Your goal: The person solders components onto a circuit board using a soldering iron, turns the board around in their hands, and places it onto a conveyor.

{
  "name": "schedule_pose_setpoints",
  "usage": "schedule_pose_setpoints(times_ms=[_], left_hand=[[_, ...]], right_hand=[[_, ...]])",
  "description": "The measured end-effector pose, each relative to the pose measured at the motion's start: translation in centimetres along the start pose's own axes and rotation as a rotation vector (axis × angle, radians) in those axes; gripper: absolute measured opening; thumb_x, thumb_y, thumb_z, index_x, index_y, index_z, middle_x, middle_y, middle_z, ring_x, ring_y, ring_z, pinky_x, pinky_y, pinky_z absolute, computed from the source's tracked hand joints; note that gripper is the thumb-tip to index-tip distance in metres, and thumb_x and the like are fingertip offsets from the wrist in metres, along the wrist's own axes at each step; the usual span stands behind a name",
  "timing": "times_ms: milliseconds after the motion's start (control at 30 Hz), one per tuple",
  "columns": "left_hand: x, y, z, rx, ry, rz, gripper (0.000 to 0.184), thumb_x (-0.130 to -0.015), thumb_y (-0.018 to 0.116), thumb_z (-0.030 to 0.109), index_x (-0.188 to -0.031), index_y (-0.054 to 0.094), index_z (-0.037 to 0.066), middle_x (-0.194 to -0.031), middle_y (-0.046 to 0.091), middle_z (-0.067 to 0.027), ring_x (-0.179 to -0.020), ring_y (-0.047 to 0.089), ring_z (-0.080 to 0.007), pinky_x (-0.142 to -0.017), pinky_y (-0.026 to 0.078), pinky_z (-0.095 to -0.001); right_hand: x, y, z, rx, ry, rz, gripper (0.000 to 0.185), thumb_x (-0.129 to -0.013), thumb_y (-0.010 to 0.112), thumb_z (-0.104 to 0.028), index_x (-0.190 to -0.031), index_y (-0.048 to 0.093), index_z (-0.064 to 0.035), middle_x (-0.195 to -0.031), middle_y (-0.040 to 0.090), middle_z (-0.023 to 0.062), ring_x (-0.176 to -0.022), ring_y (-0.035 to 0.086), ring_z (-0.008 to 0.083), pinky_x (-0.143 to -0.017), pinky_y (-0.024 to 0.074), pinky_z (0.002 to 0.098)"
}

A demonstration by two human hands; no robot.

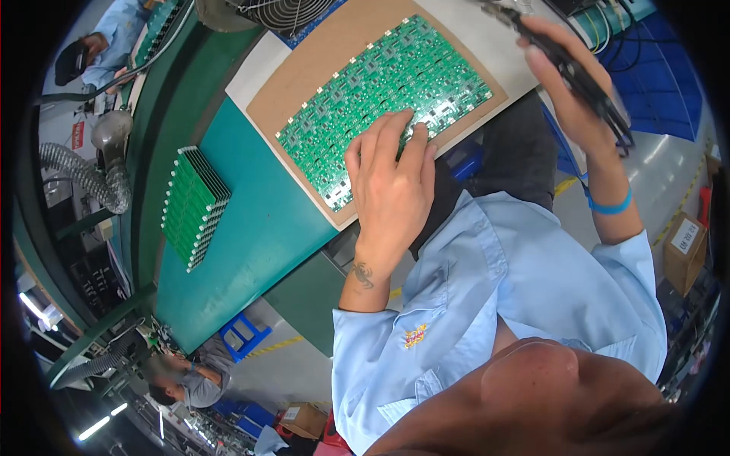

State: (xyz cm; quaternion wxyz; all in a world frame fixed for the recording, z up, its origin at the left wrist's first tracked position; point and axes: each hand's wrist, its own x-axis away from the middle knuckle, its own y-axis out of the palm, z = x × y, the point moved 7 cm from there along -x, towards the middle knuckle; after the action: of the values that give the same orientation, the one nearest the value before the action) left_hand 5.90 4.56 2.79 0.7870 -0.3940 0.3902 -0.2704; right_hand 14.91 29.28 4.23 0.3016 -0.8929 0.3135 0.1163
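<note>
A green circuit board panel [357, 95] with many small parts lies flat on a brown backing board [308, 64]. My left hand [391, 178] rests on the panel's near edge, fingers stretched out and touching its surface, holding nothing. Up at the right, beyond the panel's corner, my right hand [566, 99] is raised with its fingers wrapped round a long black hand tool [582, 80]. The tool is blurred, so its exact kind does not show; it looks like pliers. Its tip points up and left, apart from the panel.
A stack of green circuit boards [194, 205] stands on the teal mat [251, 220] to the left. A fan with a round grille [293, 11] sits at the back. Co-workers sit at the upper left and lower left. A blue stool [245, 336] stands below the bench.
</note>
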Motion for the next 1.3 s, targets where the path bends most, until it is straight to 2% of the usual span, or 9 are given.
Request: schedule_pose_setpoints(times_ms=[67,200,400,533,633,700,867,1033,1300], left_hand=[[0.0,-0.1,0.3,-0.002,0.014,0.005,0.025,-0.09,0.081,0.007,-0.114,0.079,0.003,-0.136,0.068,-0.0109,-0.126,0.064,-0.0295,-0.111,0.043,-0.0472],[-0.1,-0.3,0.3,-0.029,-0.029,-0.012,0.027,-0.091,0.082,0.008,-0.117,0.079,0.003,-0.137,0.068,-0.0116,-0.127,0.063,-0.0303,-0.112,0.043,-0.0483],[-0.1,-0.1,0.3,-0.03,-0.035,-0.031,0.026,-0.091,0.082,0.008,-0.116,0.079,0.003,-0.137,0.067,-0.0108,-0.127,0.063,-0.0308,-0.112,0.043,-0.0484],[0.2,-0.2,-0.1,-0.03,-0.042,-0.066,0.03,-0.091,0.082,0.009,-0.12,0.078,0.004,-0.137,0.069,-0.0098,-0.128,0.064,-0.0302,-0.113,0.042,-0.0477],[0.5,-0.7,-0.4,-0.014,-0.05,-0.07,0.031,-0.091,0.081,0.008,-0.122,0.077,0.004,-0.137,0.07,-0.0092,-0.128,0.066,-0.0291,-0.113,0.042,-0.0467],[0.4,-0.8,-0.4,0.026,-0.037,-0.06,0.033,-0.092,0.081,0.008,-0.124,0.076,0.005,-0.137,0.071,-0.0086,-0.127,0.067,-0.0281,-0.113,0.042,-0.0457],[0.6,-1.2,-1.2,0.071,-0.062,-0.059,0.034,-0.092,0.08,0.007,-0.126,0.074,0.004,-0.138,0.073,-0.008,-0.126,0.07,-0.0264,-0.114,0.043,-0.0438],[0.2,-1.4,-1.4,0.087,-0.042,-0.083,0.029,-0.092,0.079,0.005,-0.121,0.074,0.003,-0.139,0.074,-0.0088,-0.125,0.072,-0.0266,-0.115,0.044,-0.0434],[0.3,-1.8,-2.3,0.171,-0.045,-0.129,0.019,-0.093,0.077,0.003,-0.112,0.073,0.002,-0.141,0.074,-0.0103,-0.127,0.073,-0.0271,-0.115,0.045,-0.0446]], right_hand=[[-1.4,0.0,3.3,0.026,-0.002,0.113,0.042,-0.106,0.072,-0.013,-0.146,0.067,-0.0014,-0.123,0.079,0.0169,-0.112,0.075,0.0233,-0.098,0.0587,0.0307],[-4.0,1.1,8.7,0.001,0.071,0.083,0.038,-0.106,0.068,-0.013,-0.141,0.067,0.0002,-0.117,0.075,0.0088,-0.096,0.067,0.0173,-0.088,0.0539,0.0282],[-2.4,-4.1,5.8,-0.229,0.052,0.405,0.037,-0.106,0.069,-0.013,-0.141,0.068,-0.0011,-0.114,0.075,0.0086,-0.092,0.067,0.0163,-0.088,0.0537,0.0272],[0.0,-2.2,1.9,-0.224,-0.07,0.137,0.042,-0.109,0.067,-0.014,-0.148,0.065,0.0001,-0.123,0.079,0.0178,-0.114,0.074,0.024,-0.1,0.0586,0.0306],[2.1,-0.9,-1.2,-0.28,-0.109,0.085,0.045,-0.108,0.068,-0.018,-0.148,0.065,0.0022,-0.119,0.078,0.0182,-0.109,0.074,0.0247,-0.096,0.0587,0.0323],[2.9,0.0,-3.2,-0.205,-0.184,-0.11,0.047,-0.101,0.071,-0.018,-0.143,0.067,0.0032,-0.113,0.076,0.0184,-0.097,0.071,0.0255,-0.086,0.0566,0.035],[5.4,1.3,-5.7,-0.151,-0.15,-0.326,0.047,-0.092,0.073,-0.018,-0.133,0.071,0.0046,-0.107,0.074,0.0188,-0.086,0.066,0.0261,-0.078,0.0524,0.0368],[6.3,2.2,-8.5,-0.149,-0.233,-0.34,0.039,-0.089,0.077,-0.01,-0.124,0.074,0.006,-0.099,0.077,0.0164,-0.078,0.066,0.024,-0.073,0.0545,0.031],[7.5,3.1,-9.0,-0.161,-0.232,-0.383,0.037,-0.087,0.078,-0.01,-0.121,0.076,0.0051,-0.097,0.076,0.0155,-0.075,0.065,0.0244,-0.069,0.0539,0.0317]])
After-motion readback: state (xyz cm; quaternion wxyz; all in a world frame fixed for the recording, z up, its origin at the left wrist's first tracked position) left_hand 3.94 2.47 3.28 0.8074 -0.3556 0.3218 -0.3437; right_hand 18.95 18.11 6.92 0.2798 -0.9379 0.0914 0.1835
